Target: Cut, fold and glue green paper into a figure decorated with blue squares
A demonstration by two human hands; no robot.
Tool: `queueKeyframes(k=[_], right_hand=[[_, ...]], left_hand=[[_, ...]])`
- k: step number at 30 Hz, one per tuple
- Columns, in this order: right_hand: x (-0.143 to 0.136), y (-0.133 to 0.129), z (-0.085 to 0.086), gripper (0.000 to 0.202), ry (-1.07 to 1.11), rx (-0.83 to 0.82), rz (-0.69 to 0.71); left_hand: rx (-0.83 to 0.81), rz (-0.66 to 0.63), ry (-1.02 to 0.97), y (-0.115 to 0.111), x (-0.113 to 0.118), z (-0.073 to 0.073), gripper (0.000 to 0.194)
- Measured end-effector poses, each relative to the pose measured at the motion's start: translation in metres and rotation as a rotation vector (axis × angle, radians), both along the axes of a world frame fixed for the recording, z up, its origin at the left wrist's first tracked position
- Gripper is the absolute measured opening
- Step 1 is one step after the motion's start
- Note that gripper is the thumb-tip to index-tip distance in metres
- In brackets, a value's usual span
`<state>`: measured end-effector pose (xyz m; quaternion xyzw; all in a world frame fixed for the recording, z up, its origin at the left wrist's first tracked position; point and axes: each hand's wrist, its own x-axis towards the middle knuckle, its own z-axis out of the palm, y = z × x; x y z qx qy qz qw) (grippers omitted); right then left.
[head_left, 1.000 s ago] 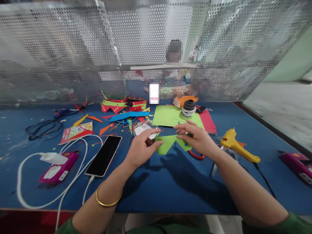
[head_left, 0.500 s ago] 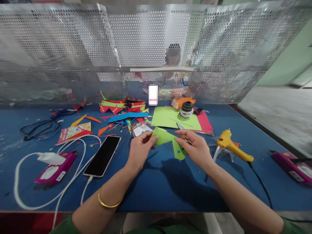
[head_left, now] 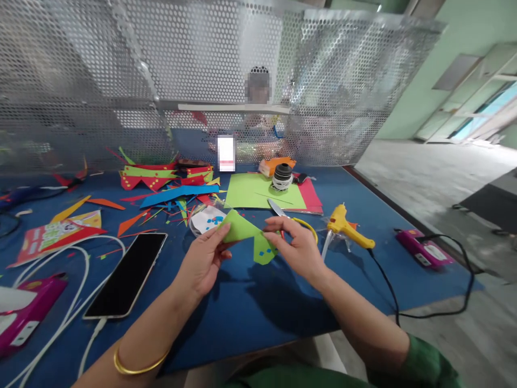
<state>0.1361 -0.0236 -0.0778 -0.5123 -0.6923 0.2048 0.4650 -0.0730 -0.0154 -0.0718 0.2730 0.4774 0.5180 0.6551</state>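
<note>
A folded light green paper cutout [head_left: 241,228] is held up above the blue table, with small blue squares stuck on its hanging right part. My left hand [head_left: 205,258] pinches its left end between thumb and fingers. At the cutout's right side, the fingertips of my right hand [head_left: 297,245] close on the paper near the fold; part of the edge is hidden behind them. Just behind my left hand lies a clear round dish [head_left: 197,221] with white paper and small blue pieces. Scissors [head_left: 305,223] with yellow handles lie partly hidden behind my right hand.
Paper scraps [head_left: 177,195] and red-green cutouts [head_left: 147,177] lie at back left. A phone [head_left: 127,275] with white cable is at left. Green sheets [head_left: 242,191] bear a black-and-white object [head_left: 281,177]. A yellow glue gun [head_left: 349,229] and purple power strip [head_left: 426,249] lie right.
The view has turned to the right, so the table's things appear further left. Both hands still hold the green cutout, and more of its blue squares now show.
</note>
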Motion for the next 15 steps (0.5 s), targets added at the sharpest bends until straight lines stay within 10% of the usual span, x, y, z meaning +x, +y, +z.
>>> queueKeyframes(k=[5, 9, 15], right_hand=[[0.105, -0.001, 0.005, 0.030, -0.634, 0.147, -0.443], [0.177, 0.001, -0.020, 0.007, -0.733, 0.090, -0.399], [0.198, 0.011, -0.047, 0.019, -0.655, 0.155, -0.360]], left_hand=[[-0.020, 0.047, -0.012, -0.002, 0.001, 0.002, 0.028], [0.011, 0.043, -0.001, -0.008, 0.005, 0.006, 0.035], [0.030, 0.055, 0.003, -0.009, 0.005, 0.005, 0.036]])
